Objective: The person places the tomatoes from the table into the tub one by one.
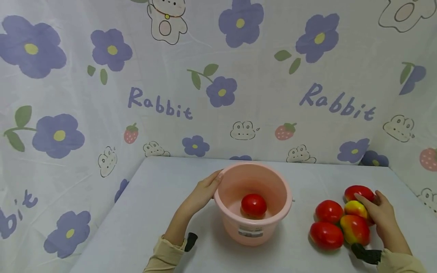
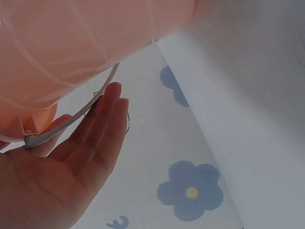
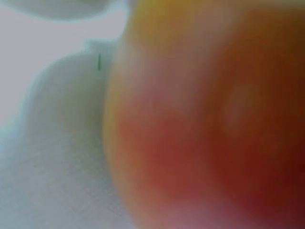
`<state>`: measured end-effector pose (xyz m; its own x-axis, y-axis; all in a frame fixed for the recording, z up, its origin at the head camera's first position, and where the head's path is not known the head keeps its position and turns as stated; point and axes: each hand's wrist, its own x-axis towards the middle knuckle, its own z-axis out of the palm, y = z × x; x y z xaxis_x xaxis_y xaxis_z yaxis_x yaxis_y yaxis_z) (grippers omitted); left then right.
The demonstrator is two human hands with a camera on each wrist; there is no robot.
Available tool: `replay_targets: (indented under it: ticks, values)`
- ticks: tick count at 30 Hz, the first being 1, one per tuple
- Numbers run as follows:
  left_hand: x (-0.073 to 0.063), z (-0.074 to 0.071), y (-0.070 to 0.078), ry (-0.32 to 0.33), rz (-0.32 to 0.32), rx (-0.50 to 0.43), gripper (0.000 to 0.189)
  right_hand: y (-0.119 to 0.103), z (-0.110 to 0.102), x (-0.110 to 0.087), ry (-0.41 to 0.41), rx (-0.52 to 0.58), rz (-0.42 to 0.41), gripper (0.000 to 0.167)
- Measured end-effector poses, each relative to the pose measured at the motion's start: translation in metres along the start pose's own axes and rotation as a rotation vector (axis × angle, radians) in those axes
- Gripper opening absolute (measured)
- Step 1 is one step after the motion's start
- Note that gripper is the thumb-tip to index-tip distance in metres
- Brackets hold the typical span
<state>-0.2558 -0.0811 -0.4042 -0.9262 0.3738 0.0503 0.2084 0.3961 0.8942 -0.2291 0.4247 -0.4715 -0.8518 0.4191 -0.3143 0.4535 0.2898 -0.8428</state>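
A pink bucket (image 1: 250,233) stands mid-table, a red mango (image 1: 254,205) lying on its bottom. My left hand (image 1: 204,191) holds the bucket's left rim, its thumb at the rim. In the left wrist view, the other fingers (image 2: 112,114) extend along the outside by the grey handle (image 2: 71,120). At the right, my right hand (image 1: 381,212) grips the farthest red mango (image 1: 358,192) between thumb and fingers. Close beside it lie two red-and-yellow mangoes (image 1: 355,229) and two red ones (image 1: 326,236). A blurred red-orange mango (image 3: 171,143) fills much of the right wrist view.
The white table (image 1: 164,212) extends left of the bucket and between it and the fruit. A printed cloth (image 1: 266,102) with flowers and rabbits hangs behind and at the sides. A black strap (image 1: 367,254) is on the right wrist.
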Motion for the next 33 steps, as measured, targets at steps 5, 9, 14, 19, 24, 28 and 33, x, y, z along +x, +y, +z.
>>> replay_targets:
  ticks: [5, 9, 14, 19, 24, 28, 33]
  values:
    - [0.001, 0.001, 0.000, 0.006, -0.004, -0.001, 0.054, 0.001, 0.001, 0.001, 0.018, 0.018, 0.002, 0.099]
    - [0.001, 0.001, 0.001, 0.011, 0.002, -0.007, 0.054, 0.000, 0.002, 0.000, 0.031, 0.032, 0.002, 0.097]
    - [-0.001, 0.002, 0.004, 0.013, -0.001, -0.011, 0.053, -0.002, 0.002, -0.003, 0.040, 0.055, 0.005, 0.100]
    - [-0.007, 0.000, 0.015, -0.001, -0.021, -0.016, 0.051, -0.007, 0.000, -0.007, 0.038, 0.059, -0.029, 0.095]
    - [-0.008, 0.000, 0.015, -0.002, -0.025, -0.015, 0.052, -0.015, -0.005, -0.012, 0.046, 0.052, -0.061, 0.094]
    - [-0.003, 0.001, 0.006, 0.008, -0.020, -0.010, 0.054, -0.023, -0.008, -0.017, 0.053, 0.061, -0.086, 0.095]
    - [0.000, 0.000, 0.002, 0.001, 0.003, -0.005, 0.053, -0.033, -0.010, -0.025, 0.059, 0.093, -0.097, 0.095]
